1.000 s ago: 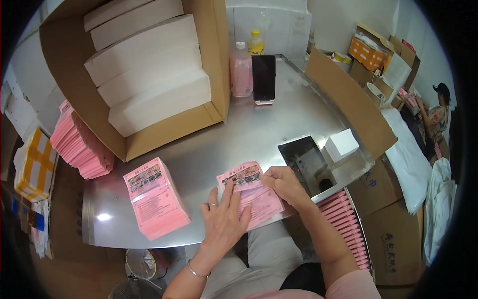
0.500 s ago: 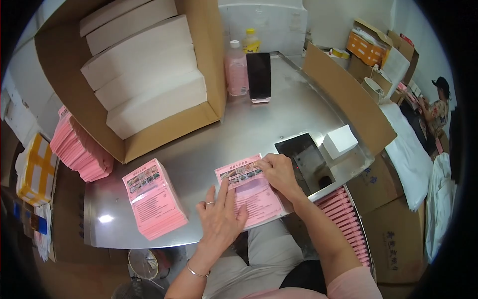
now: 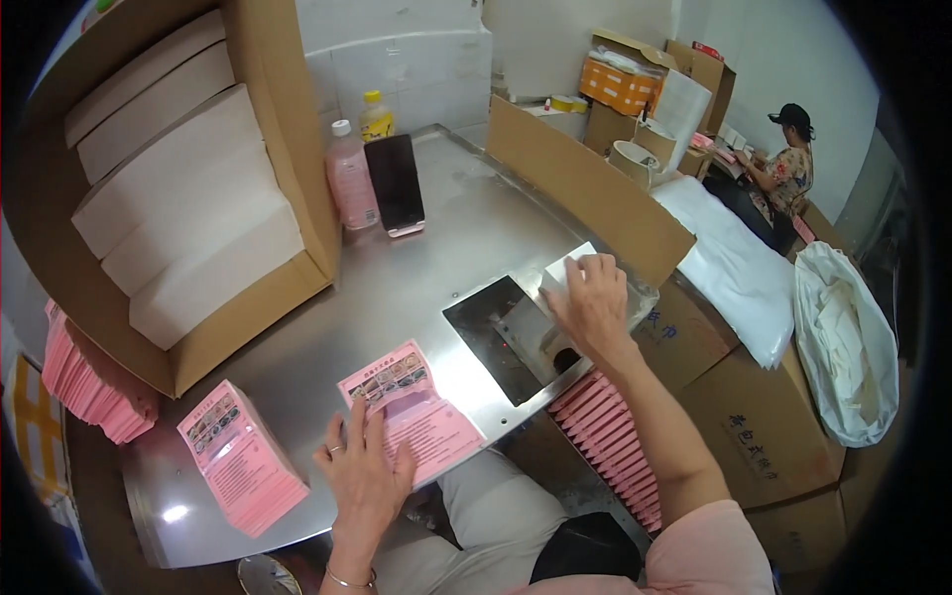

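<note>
Left fingers [image 3: 374,432] on pink packet [image 3: 436,436] — tabletop [image 3: 461,213] edge close, room beyond.

A bright glint [image 3: 175,514] is reflected in the metal worktable [image 3: 446,223], and pale walls [image 3: 838,89] are seen beyond, toward the right.
</note>
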`<state>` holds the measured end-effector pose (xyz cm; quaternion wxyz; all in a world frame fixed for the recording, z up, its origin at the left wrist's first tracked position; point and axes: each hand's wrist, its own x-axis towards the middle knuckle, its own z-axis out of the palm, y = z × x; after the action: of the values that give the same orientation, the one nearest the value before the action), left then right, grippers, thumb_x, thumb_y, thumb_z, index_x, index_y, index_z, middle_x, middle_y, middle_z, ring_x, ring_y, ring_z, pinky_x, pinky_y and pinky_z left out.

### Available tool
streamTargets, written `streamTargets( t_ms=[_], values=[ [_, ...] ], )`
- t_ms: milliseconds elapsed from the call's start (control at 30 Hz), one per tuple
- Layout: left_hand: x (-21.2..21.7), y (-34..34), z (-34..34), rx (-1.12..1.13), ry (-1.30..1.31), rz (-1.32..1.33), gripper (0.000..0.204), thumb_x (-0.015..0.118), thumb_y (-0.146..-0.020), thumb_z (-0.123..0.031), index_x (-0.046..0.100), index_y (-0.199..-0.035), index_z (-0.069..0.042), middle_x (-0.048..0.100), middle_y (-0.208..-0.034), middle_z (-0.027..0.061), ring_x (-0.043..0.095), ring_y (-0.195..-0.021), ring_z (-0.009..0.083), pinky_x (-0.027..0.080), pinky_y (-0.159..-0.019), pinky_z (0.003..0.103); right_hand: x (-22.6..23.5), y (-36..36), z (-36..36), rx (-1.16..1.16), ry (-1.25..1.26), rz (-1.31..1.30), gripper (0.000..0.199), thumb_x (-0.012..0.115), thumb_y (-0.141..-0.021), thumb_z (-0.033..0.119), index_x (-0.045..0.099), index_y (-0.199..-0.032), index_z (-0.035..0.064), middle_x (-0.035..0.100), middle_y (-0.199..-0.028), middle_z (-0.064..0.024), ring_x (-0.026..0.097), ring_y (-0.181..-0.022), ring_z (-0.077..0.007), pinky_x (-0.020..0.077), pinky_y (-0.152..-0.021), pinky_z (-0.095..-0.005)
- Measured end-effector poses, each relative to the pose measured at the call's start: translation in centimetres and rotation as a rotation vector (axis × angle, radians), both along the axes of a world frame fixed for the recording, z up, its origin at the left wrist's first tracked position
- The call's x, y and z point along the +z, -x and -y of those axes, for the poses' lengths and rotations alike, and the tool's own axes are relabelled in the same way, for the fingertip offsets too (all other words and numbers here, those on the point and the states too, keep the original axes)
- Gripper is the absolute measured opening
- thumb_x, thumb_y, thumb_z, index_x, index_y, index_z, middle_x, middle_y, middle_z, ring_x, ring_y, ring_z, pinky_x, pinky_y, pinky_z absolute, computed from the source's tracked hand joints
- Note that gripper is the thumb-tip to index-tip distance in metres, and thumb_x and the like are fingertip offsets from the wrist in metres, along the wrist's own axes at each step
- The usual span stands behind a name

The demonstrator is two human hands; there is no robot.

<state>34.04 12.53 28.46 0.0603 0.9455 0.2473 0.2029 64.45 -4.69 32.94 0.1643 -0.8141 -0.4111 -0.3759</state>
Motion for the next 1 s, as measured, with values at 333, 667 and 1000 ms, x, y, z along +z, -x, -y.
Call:
streamTargets(
  t_ms=[333, 667, 1000],
  values=[
    [-0.1, -0.2, -0.1, 0.002, 0.019, -0.013, 0.053, 0.067, -0.083, -0.030, 0.060, -0.131, -0.009, 0.050, -0.143, 0.0166, 0.042, -0.128, 0.0413, 0.032, -0.100, 0.053, -2.7, -4.0, 0.8, -0.002, 0.023, -0.147, 0.021, 0.066, -0.089, 0.014, 0.067, -0.075, -0.0020, 0.054, -0.082, -0.0169, 0.055, -0.084, -0.0331, 0.0466, -0.075, -0.0445],
    [0.2, -1.1, 0.4, -0.032, -0.013, 0.011, 0.051, 0.066, -0.084, -0.029, 0.061, -0.130, -0.009, 0.048, -0.142, 0.0181, 0.041, -0.128, 0.0426, 0.031, -0.102, 0.054, -2.6, -4.5, 1.9, 0.068, -0.079, -0.183, 0.020, 0.065, -0.089, 0.011, 0.065, -0.075, -0.0032, 0.055, -0.081, -0.0171, 0.055, -0.083, -0.0331, 0.0464, -0.074, -0.0432],
    [0.1, -2.4, 1.1, -0.115, 0.022, 0.057, 0.049, 0.066, -0.085, -0.031, 0.062, -0.128, -0.008, 0.049, -0.142, 0.0189, 0.043, -0.126, 0.0439, 0.032, -0.102, 0.053, -3.2, -2.8, 1.5, 0.123, -0.192, -0.179, 0.026, 0.061, -0.081, 0.001, 0.067, -0.106, -0.0022, 0.061, -0.095, -0.0193, 0.059, -0.094, -0.0365, 0.0486, -0.085, -0.0441]
  ],
)
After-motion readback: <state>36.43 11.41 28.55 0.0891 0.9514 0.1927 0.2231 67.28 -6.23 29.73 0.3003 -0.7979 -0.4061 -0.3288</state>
